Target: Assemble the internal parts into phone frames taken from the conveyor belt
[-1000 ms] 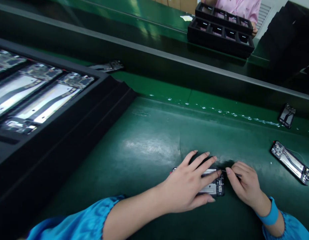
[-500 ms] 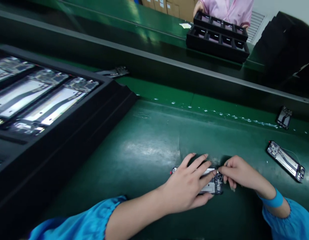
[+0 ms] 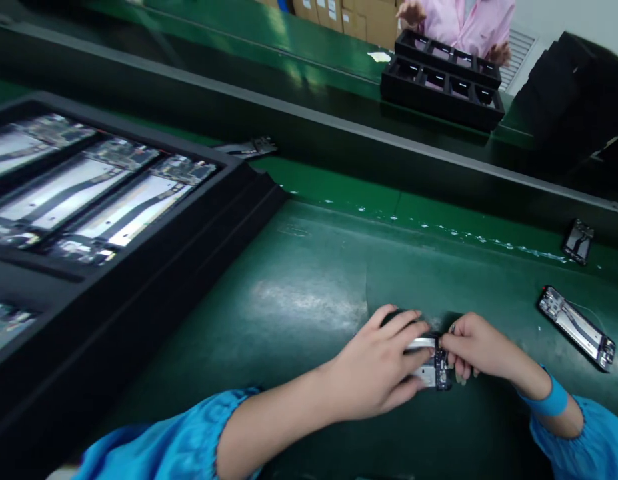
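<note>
Phone chassis (image 3: pixel 429 375): backless, silver plate, dark circuitry at right end.

Electronics assembly line: green conveyor belt (image 3: pixel 309 267), trays of phone frames (image 3: pixel 109 213).

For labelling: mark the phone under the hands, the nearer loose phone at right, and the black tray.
phone under the hands (image 3: pixel 431 375): head view, exposed right end.
nearer loose phone (image 3: pixel 576 327): head view, middle of frame.
black tray (image 3: pixel 203 233): head view, right wall.
</note>
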Demonstrator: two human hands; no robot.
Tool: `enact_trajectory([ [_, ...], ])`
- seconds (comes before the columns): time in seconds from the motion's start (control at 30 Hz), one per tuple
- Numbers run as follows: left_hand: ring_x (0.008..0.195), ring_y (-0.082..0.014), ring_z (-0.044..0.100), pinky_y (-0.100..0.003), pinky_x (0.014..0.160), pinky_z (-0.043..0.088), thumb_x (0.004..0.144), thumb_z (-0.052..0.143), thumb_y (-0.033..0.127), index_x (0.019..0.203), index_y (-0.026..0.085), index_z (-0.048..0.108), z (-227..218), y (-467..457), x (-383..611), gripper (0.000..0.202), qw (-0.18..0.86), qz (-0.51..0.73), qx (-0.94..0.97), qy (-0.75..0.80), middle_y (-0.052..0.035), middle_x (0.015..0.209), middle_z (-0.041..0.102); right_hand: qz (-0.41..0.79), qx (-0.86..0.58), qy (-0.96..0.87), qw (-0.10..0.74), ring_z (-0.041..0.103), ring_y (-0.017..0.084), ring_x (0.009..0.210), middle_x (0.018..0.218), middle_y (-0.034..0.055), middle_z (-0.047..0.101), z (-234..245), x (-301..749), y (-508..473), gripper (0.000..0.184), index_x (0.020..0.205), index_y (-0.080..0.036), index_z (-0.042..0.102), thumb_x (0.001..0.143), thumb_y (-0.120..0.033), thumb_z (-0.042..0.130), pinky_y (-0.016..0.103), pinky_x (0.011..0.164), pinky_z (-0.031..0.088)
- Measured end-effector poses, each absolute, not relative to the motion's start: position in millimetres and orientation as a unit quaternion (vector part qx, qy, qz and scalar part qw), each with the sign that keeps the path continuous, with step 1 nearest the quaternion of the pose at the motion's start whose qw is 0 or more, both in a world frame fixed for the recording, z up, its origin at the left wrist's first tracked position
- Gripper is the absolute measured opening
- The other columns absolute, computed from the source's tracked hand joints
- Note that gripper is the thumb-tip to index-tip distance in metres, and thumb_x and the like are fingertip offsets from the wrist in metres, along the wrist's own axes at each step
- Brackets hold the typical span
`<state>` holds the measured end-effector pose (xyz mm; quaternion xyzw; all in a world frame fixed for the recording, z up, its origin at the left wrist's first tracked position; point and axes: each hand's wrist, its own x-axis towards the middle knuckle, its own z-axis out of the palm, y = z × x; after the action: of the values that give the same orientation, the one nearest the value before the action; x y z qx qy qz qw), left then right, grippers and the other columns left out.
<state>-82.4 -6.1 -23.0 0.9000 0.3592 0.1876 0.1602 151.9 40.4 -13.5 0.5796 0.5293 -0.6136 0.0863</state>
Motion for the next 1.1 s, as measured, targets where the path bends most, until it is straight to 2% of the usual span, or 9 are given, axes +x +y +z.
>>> enact_trajectory([
  [0.1, 0.09, -0.0199, 0.061, -0.036, 0.084, 0.037, 0.094, 0.06, 0.033, 0.102, 0.026, 0.075, -7, 15, -111, 0.018, 0.263, 0.144, 0.848, 0.438, -0.0024, 0.092, 0.071, -0.618, 0.584, 0.512, 0.122, 0.062, 0.01, 0.041, 0.05, 0.0036, 0.066, -11, 151, 43, 0.033, 0.054, -0.015, 0.061, 0.084, -0.014, 0.047, 0.012, 0.036, 0.043],
  [0.17, 0.088, -0.0188, 0.06, -0.034, 0.081, 0.037, 0.094, 0.061, 0.027, 0.092, 0.025, 0.077, -2, 27, -127, 0.016, 0.32, 0.117, 0.83, 0.442, -0.0008, 0.087, 0.072, -0.619, 0.584, 0.507, 0.132, 0.064, 0.011, 0.043, 0.053, 0.0055, 0.068, -11, 151, 45, 0.034, 0.054, -0.014, 0.063, 0.085, -0.014, 0.048, 0.012, 0.037, 0.045],
  [0.3, 0.092, -0.0179, 0.057, -0.033, 0.087, 0.036, 0.093, 0.063, 0.023, 0.087, 0.025, 0.077, -8, 35, -139, 0.016, 0.384, 0.116, 0.82, 0.409, 0.0007, 0.088, 0.074, -0.622, 0.579, 0.509, 0.134, 0.068, 0.013, 0.049, 0.058, 0.0082, 0.071, -13, 154, 47, 0.033, 0.057, -0.013, 0.065, 0.086, -0.016, 0.049, 0.012, 0.039, 0.047],
  [0.8, 0.092, -0.0173, 0.055, -0.033, 0.089, 0.034, 0.089, 0.067, 0.016, 0.085, 0.027, 0.078, -9, 33, -132, 0.016, 0.393, 0.107, 0.811, 0.419, 0.0036, 0.087, 0.075, -0.637, 0.565, 0.51, 0.12, 0.069, 0.015, 0.053, 0.063, 0.0109, 0.073, -23, 157, 42, 0.034, 0.058, -0.013, 0.065, 0.087, -0.022, 0.051, 0.013, 0.04, 0.048],
  [1.1, 0.089, -0.0181, 0.055, -0.034, 0.082, 0.035, 0.091, 0.06, 0.019, 0.082, 0.027, 0.077, -5, 35, -116, 0.02, 0.349, 0.077, 0.842, 0.404, 0.0016, 0.087, 0.074, -0.628, 0.582, 0.503, 0.117, 0.068, 0.014, 0.051, 0.06, 0.0097, 0.072, -17, 152, 42, 0.036, 0.056, -0.014, 0.063, 0.088, -0.014, 0.047, 0.013, 0.039, 0.047],
])
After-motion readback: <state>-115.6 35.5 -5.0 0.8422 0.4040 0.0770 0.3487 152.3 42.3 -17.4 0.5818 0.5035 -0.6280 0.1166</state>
